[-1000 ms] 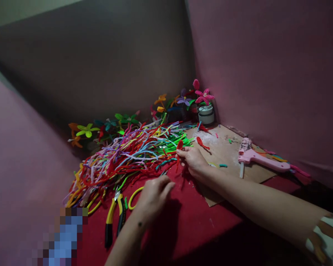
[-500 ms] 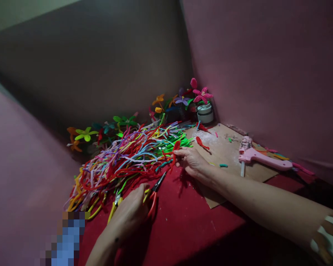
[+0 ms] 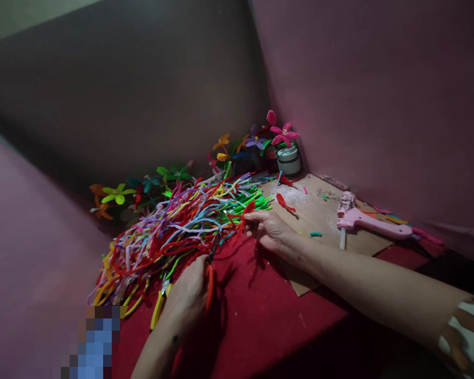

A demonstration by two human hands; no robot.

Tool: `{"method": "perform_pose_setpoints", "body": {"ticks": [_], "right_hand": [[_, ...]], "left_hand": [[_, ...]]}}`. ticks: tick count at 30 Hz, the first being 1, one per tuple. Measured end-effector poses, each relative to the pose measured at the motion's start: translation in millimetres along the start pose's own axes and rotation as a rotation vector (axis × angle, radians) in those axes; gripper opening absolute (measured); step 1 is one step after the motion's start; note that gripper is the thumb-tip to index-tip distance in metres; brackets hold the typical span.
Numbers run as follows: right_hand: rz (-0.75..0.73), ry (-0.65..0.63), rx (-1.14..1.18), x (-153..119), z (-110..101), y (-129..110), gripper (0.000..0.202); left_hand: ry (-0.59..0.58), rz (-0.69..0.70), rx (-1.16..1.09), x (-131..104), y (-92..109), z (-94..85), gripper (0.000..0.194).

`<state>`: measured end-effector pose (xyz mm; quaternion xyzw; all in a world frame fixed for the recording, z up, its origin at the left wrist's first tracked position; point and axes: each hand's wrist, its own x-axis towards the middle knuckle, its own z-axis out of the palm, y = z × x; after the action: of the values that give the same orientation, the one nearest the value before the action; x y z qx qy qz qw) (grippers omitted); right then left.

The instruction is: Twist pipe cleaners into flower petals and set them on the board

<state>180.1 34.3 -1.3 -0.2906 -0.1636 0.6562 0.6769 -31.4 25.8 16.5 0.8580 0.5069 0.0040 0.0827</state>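
Observation:
My left hand [image 3: 189, 289] is closed round the red handles of a pair of scissors [image 3: 210, 279], whose dark blades point up toward the pile. In my right hand [image 3: 269, 227], thumb and fingers pinch a red pipe-cleaner piece [image 3: 247, 209] with a looped, petal-like top and thin ends hanging below. The scissor tips are to the left of this red piece, apart from it. Behind both hands spreads a large heap of multicoloured pipe cleaners [image 3: 174, 221]. Yellow-handled pliers [image 3: 158, 308] lie just left of my left hand.
A pink glue gun [image 3: 373, 223] rests on a brown board [image 3: 324, 258] at the right, with a red looped piece [image 3: 286, 202] and small offcuts nearby. Pipe-cleaner flowers [image 3: 118, 193] and a grey-white jar [image 3: 289, 164] line the back. Red cloth [image 3: 253, 305] covers the table.
The scissors have been lifted from the cloth by my left hand and now point more upright. My right hand still pinches the red piece in nearly the same place.

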Motion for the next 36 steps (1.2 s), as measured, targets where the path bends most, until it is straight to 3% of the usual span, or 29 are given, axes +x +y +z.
{"method": "perform_pose_setpoints", "body": {"ticks": [8,19,22,27,36], "right_hand": [[0.032,-0.062,0.031,-0.8,-0.3,2.1,0.008],[0.156,-0.125,-0.014,-2.0,-3.3,12.6,0.007],[0.176,-0.134,-0.027,-2.9,-3.5,14.3,0.007],[0.174,-0.161,-0.022,-5.1,-2.6,15.8,0.010],[0.208,-0.120,-0.029,-9.0,0.0,18.8,0.019]], "left_hand": [[0.013,0.057,-0.071,3.9,20.0,-4.9,0.034],[0.031,0.151,-0.088,15.7,40.3,3.1,0.035],[0.011,0.150,-0.036,16.6,43.7,1.8,0.032],[-0.051,0.028,0.140,17.1,49.6,-2.8,0.023],[-0.028,-0.059,0.425,17.4,56.5,2.9,0.026]]}}
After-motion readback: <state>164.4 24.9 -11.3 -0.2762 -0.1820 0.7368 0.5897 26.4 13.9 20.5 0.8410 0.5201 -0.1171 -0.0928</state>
